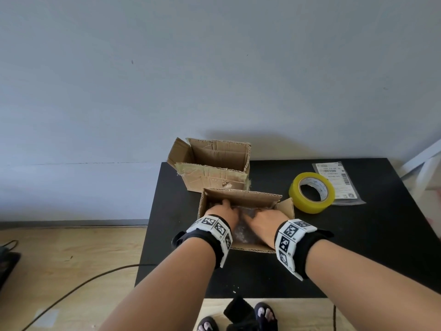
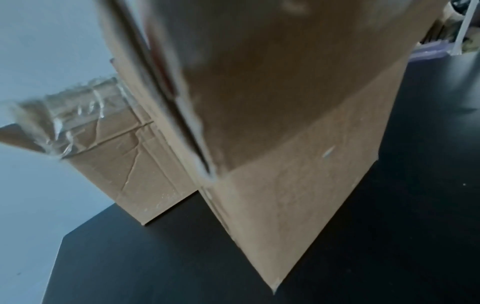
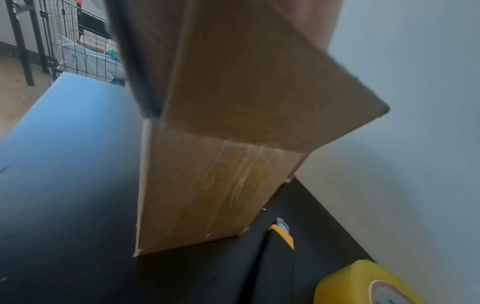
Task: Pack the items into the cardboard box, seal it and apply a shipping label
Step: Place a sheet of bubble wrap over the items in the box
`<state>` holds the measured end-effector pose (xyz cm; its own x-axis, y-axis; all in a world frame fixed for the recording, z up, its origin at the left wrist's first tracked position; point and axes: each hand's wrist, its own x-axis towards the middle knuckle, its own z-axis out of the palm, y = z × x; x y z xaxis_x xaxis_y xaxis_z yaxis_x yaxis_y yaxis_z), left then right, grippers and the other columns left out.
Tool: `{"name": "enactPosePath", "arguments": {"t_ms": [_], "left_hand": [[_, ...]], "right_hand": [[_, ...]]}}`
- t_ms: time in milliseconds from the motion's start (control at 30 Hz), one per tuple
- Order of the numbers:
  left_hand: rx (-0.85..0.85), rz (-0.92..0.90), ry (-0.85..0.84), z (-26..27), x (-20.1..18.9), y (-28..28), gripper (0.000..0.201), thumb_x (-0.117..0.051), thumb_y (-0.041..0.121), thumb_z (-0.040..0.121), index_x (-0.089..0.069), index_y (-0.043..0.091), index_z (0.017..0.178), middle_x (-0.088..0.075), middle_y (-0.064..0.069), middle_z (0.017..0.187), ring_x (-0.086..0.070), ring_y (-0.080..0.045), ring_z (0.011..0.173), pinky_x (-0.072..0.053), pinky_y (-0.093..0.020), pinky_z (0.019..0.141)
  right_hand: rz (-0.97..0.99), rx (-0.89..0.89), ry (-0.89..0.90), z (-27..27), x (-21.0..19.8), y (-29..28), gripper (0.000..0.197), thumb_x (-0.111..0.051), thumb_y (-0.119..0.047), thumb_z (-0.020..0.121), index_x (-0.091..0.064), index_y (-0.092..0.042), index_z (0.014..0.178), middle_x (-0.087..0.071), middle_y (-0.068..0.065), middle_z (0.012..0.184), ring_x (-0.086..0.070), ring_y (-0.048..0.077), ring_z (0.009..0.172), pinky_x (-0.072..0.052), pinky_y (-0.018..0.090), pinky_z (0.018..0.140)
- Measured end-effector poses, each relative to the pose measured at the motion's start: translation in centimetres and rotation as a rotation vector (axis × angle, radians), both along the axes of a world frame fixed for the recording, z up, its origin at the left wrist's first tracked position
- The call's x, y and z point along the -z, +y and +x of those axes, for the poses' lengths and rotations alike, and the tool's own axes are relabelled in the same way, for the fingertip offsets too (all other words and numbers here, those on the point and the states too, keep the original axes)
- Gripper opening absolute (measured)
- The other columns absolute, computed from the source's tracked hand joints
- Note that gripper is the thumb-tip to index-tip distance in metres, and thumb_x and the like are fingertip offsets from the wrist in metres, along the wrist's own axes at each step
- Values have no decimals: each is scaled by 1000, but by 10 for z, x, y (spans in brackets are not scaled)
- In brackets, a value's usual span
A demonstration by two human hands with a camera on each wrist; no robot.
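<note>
- On the black worktop (image 1: 358,247), toward its left side, stands an open box (image 1: 241,195) with both hands reaching down into it.
- The left hand (image 1: 223,211) and right hand (image 1: 265,220) rest on a crinkled clear wrap (image 1: 243,232) inside the box; the fingers are sunk in the wrap, so I cannot tell whether they grip it or lie flat.
- A second box (image 1: 212,163), open and with torn tape on its flaps, sits at the far left corner, just behind the first.
- A yellow tape roll (image 1: 311,193) lies toward the far edge, right of the box, overlapping a label (image 1: 338,180) in a clear sleeve.
- In the right wrist view a black-and-yellow knife (image 3: 279,253) lies between box and roll.
</note>
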<state>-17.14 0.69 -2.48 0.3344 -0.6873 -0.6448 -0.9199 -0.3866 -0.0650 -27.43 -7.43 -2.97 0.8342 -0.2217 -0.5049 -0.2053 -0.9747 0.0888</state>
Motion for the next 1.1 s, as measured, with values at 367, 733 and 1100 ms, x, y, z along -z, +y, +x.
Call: {"name": "enactPosePath", "arguments": {"t_ms": [367,733,1100], "left_hand": [[49,-89,-42,1,-8,9,43,-52,4,92,-48,5,134,-52,-17,133,-54,-33,120,-46,-42,100],[134,-93,-202,3,-50,32,26,-54,11,94,-63,7,118,-64,-9,119,-60,-28,112,-47,-37,92],[369,75,-312,-1,-27,33,24,-46,21,99,-63,14,115,-66,-3,115,-59,-23,111,-42,-38,91]], "right_hand": [[-9,9,71,7,-2,1,44,-38,-12,99,-32,-11,142,-63,13,118,-62,32,107,-50,42,85],[17,-185,135,-3,-27,1,70,-52,-32,96,-9,-45,149,-18,1,159,-35,29,138,-34,46,108],[-33,-257,272,8,-28,4,67,-23,-68,88,2,-50,148,2,0,161,-13,31,146,-19,50,114]]}}
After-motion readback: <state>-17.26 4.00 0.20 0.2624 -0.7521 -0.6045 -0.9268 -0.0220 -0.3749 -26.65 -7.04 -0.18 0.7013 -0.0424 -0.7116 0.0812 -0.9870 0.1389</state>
